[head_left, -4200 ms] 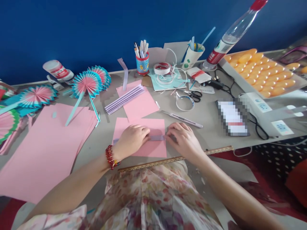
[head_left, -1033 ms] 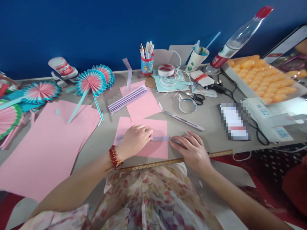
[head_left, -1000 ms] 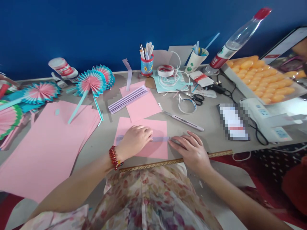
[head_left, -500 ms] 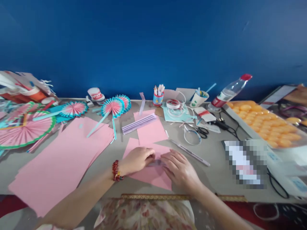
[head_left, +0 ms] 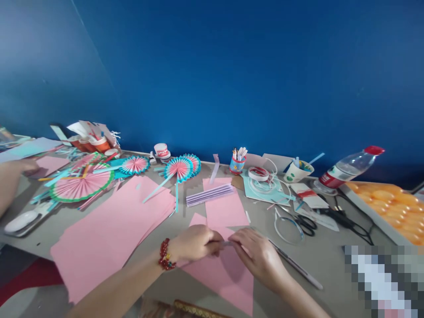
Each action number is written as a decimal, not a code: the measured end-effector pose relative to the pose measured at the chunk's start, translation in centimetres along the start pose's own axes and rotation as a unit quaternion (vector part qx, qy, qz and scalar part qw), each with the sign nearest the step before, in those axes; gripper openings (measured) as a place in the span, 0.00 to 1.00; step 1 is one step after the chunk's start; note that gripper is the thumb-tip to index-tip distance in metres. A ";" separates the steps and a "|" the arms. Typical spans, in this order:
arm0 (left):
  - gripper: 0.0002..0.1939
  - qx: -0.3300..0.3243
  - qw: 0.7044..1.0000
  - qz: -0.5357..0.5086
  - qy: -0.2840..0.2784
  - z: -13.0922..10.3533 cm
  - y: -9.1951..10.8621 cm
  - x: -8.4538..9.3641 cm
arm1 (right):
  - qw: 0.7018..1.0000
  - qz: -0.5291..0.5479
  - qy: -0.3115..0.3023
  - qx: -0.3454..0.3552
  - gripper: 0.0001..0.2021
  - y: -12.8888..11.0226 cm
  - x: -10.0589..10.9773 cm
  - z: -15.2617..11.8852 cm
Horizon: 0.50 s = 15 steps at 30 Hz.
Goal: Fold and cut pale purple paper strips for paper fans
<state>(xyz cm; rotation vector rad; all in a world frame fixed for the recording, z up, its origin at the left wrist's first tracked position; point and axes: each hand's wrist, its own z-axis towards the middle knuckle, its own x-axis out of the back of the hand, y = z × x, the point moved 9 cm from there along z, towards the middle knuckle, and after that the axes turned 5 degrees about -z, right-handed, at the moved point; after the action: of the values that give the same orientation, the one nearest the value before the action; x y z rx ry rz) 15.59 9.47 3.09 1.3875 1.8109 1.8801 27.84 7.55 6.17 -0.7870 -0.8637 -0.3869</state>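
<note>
My left hand [head_left: 198, 244], with a red bead bracelet at its wrist, pinches one end of a narrow pale strip [head_left: 227, 243]. At the other end, the fingers of my right hand [head_left: 256, 254] are closed on the same strip. Most of the strip is hidden by my fingers, and it seems held just above a pink sheet [head_left: 228, 276], on which a shadow falls. Beyond my hands, a pleated lavender paper piece [head_left: 210, 194] rests across another pink sheet [head_left: 225, 212]. To the right of my right hand lies a slim pen-like tool [head_left: 298, 267].
A stack of pink paper [head_left: 109, 234] covers the left side, with pleated paper fans [head_left: 179, 170] behind. Scissors [head_left: 306, 224], a roll of tape [head_left: 258, 173], a tilted bottle [head_left: 351, 170] and an orange-filled tray [head_left: 387, 201] stand right. Another person's hand [head_left: 24, 168] reaches in at far left.
My view has turned left, so things sit farther right and lower. My hands have raised the strip from the pink sheet. Another person's arm has come into view.
</note>
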 end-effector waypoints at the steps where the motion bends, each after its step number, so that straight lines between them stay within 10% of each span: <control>1: 0.18 0.016 0.999 -0.030 -0.006 0.1 -0.4 -0.2 | 0.999 0.028 -0.005 -0.031 0.09 0.7 -0.3 0.1; 7: 0.22 0.077 0.958 -0.275 -0.019 0.6 -3.1 -1.9 | 0.937 0.250 -0.030 -0.240 0.16 4.9 -3.0 -0.7; 15: 0.27 0.097 0.931 -0.351 -0.017 0.9 -3.0 -2.9 | 0.902 0.321 -0.036 -0.288 0.16 5.6 -5.1 -1.3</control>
<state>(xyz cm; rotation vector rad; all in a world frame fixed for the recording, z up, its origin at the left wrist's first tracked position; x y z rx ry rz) 16.43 8.82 -1.03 0.6472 2.1295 1.3191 28.74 10.27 -0.99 -1.5850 -0.5037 -0.0105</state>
